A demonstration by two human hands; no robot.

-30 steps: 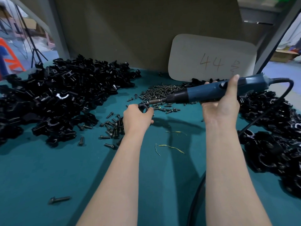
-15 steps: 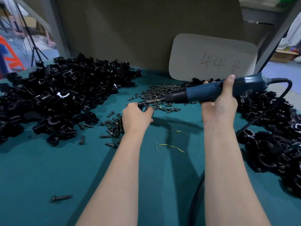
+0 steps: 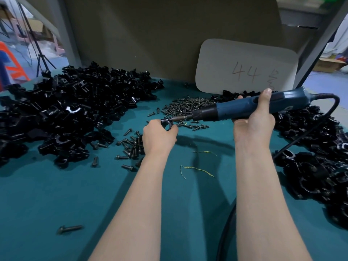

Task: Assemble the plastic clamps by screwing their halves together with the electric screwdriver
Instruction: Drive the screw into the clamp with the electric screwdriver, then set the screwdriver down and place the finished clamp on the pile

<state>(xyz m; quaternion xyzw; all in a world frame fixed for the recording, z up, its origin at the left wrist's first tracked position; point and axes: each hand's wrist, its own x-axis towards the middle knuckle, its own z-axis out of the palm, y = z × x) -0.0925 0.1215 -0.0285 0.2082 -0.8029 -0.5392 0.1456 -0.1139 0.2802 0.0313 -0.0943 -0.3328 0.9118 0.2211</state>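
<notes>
My left hand (image 3: 159,137) grips a small black plastic clamp (image 3: 167,123) above the teal table (image 3: 56,194). My right hand (image 3: 253,127) holds the blue electric screwdriver (image 3: 243,108) lying almost level, pointing left. Its bit (image 3: 179,118) touches the clamp's right side. A big heap of black clamp halves (image 3: 62,113) lies at the left. Another pile of black clamps (image 3: 320,153) lies at the right. Dark screws (image 3: 186,105) are heaped behind the clamp, with more loose screws (image 3: 131,146) left of my left wrist.
A pale card marked "44" (image 3: 244,66) leans against the back wall. The screwdriver's black cable (image 3: 226,228) runs down past my right forearm. One stray screw (image 3: 69,229) lies near the front left. Thin yellow wire scraps (image 3: 197,169) lie between my arms.
My right thumb has shifted slightly left along the screwdriver body. The bit stays pressed against the clamp held by my left hand, and both hands keep nearly the same place.
</notes>
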